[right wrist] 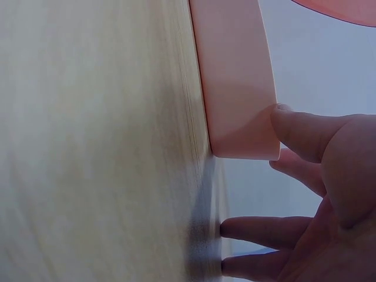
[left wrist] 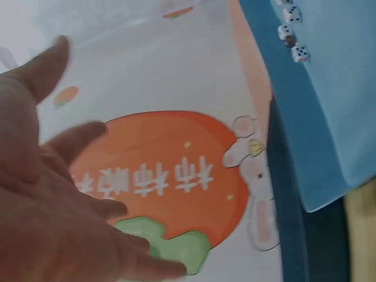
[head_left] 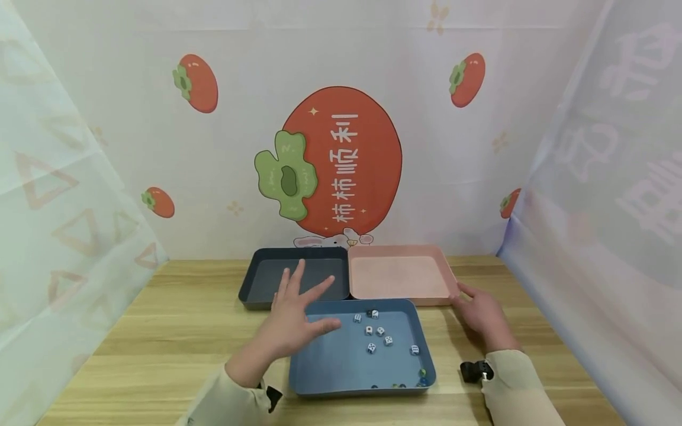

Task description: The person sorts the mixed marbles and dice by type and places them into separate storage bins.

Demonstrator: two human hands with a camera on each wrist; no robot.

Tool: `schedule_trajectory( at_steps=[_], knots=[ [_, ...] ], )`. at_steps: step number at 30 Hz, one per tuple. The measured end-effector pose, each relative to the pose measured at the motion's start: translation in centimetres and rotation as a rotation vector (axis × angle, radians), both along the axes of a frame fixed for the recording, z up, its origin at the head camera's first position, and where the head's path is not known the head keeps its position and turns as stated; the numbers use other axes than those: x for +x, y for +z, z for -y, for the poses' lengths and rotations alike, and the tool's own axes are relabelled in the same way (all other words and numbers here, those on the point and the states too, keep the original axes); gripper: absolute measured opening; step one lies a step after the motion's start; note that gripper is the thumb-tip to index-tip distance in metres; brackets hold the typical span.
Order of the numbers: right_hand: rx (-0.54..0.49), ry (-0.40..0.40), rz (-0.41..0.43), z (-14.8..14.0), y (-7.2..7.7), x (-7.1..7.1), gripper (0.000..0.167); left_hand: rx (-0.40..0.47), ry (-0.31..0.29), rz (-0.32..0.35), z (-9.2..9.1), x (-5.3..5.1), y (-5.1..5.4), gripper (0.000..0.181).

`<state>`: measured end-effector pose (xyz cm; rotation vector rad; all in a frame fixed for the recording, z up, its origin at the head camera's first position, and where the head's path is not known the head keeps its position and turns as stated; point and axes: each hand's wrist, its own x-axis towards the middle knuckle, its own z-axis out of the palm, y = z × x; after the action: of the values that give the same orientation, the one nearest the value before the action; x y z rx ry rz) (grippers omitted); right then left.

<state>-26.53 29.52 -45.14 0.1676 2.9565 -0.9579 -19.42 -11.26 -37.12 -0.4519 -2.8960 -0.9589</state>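
My left hand (head_left: 290, 325) hovers with fingers spread over the left part of a blue tray (head_left: 330, 367), holding nothing. Its tips overlap the dark navy tray (head_left: 272, 275) behind in the head view. Inside the blue tray lie several white dice (head_left: 371, 348), mostly toward the back and right. Small glass marbles (head_left: 422, 374) sit by its front right corner and front wall. At the near right corner of the pink tray (head_left: 399, 278) is my right hand (head_left: 482, 313). Its thumb and forefinger touch that corner, while the other fingers (right wrist: 264, 232) extend straight to the wooden table.
Navy and pink trays stand side by side at the back of the wooden table (head_left: 160, 337), the blue one in front of them. A white cloth printed with persimmons (head_left: 351, 160) hangs behind. Further cloth sheets (head_left: 613, 195) enclose both sides.
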Motion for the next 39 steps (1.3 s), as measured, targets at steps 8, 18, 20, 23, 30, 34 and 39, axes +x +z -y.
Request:
schedule_trajectory(
  at_steps=[8, 18, 20, 23, 30, 34, 39],
  knots=[
    [-0.003, 0.007, 0.000, 0.0, 0.0, 0.0, 0.061, 0.172, -0.074, 0.103, -0.3, -2.5, -1.2, 0.058],
    [0.003, 0.011, -0.020, 0.0, -0.1, 0.2, 0.061, -0.090, -0.106, 0.070, -2.8, -5.0, -3.1, 0.031],
    [0.009, 0.016, -0.029, 0.0, -0.1, 0.1, 0.061, -0.131, -0.115, 0.071, -3.4, -5.4, -3.3, 0.028],
    [0.017, 0.018, -0.035, 0.0, -0.2, 0.1, 0.060, -0.136, -0.118, 0.079, -4.5, -5.8, -3.4, 0.025],
    [0.019, 0.013, -0.035, -0.1, -0.3, 0.0, 0.061, -0.082, -0.058, 0.099, -7.1, -6.1, -4.1, 0.019],
    [0.018, 0.006, -0.028, -0.1, -0.4, -0.1, 0.060, -0.155, -0.062, 0.096, -7.7, -6.1, -5.3, 0.016],
    [0.021, 0.006, -0.033, -0.1, -0.4, -0.1, 0.059, -0.269, -0.112, 0.059, -8.1, -5.9, -5.9, 0.014]
  ],
)
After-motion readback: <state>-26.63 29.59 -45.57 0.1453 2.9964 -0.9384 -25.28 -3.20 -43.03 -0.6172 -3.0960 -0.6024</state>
